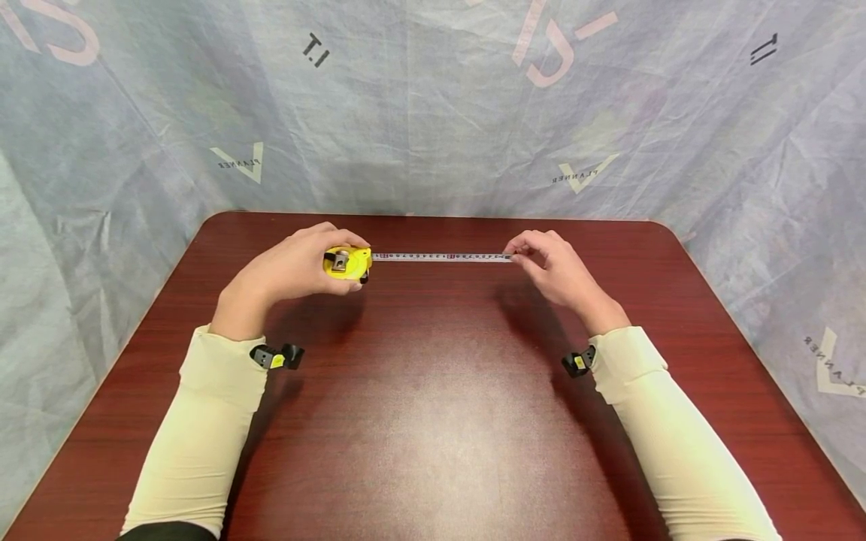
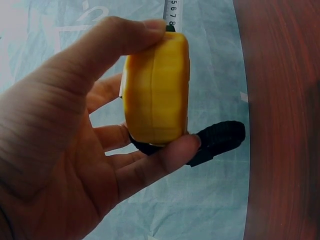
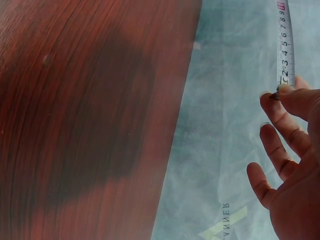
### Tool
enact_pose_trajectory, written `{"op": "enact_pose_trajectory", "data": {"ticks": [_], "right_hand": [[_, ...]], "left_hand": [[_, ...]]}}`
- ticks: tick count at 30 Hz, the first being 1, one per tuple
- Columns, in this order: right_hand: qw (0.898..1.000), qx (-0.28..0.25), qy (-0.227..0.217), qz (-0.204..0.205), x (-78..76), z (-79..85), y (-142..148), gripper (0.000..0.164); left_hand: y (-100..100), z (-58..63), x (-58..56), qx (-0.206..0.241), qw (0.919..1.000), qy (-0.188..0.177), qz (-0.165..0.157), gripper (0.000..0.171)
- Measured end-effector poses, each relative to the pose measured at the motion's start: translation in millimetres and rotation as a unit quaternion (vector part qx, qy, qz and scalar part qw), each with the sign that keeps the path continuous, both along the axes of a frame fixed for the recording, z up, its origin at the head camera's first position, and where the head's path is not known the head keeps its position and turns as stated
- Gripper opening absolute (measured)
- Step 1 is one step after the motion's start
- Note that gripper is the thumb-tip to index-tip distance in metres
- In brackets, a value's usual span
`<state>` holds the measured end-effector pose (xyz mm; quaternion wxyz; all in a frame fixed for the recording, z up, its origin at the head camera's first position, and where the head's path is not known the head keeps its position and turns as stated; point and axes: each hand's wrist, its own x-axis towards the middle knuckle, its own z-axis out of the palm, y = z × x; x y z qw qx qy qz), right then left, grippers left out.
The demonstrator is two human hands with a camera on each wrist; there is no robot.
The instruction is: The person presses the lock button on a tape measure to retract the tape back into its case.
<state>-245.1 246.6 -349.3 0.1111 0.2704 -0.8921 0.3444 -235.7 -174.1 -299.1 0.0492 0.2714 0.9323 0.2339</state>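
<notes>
Tape case: the rounded yellow plastic tape-measure case (image 1: 352, 264) is sitting in my grasp left of centre, towards the far side of the dark-red wood-grain desk (image 1: 433, 421); judging by the shadows, I am holding it above the surface.
Blade: the thin white tape blade (image 1: 419, 257) with black and red markings is stretching right from the case, looking straight.
Left hand: my left hand (image 1: 294, 263) is gripping the case, a finger on its far edge and the thumb on its near edge.
Right hand: my right hand (image 1: 555, 267) is pinching the blade's free end between thumb and finger, the other fingers spreading loosely.
Handling: I am judging the case light but solid, its hard shell perhaps a little slippery; the blade is probably springy, liable to buckle or snap back.
Where to hold: the case's edges are offering the surest hold, clear of the silver metal belt clip (image 1: 340, 260); the blade's tip is suiting a light pinch, as its edges may be sharp.
Hidden: my fingertips are covering most of the blade's end, and my palm part of the case.
Cut off: both wrist views are cropping the blade at the top.
Hard to make out: the black strap-like piece (image 2: 220, 142) is leaving me unsure how it attaches; the head view's numerals are reading too small.
</notes>
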Motion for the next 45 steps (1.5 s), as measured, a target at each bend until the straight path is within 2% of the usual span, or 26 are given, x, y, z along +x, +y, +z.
{"op": "enact_pose_trajectory", "data": {"ticks": [14,26,45], "right_hand": [[1.000,-0.004,0.004,0.008,-1.2,-0.7,-9,0.014],[1.000,-0.009,-0.011,0.014,0.1,-0.3,-15,0.015],[1.000,-0.011,-0.001,0.015,-0.4,-2.2,-21,0.016]], "left_hand": [[3,-1.3,-1.5,0.007,1.0000,0.000,-0.002,0.052],[7,-0.9,-0.8,0.010,0.9999,-0.004,-0.002,0.051],[15,-2.0,-0.7,0.006,1.0000,-0.004,-0.006,0.054]]}}
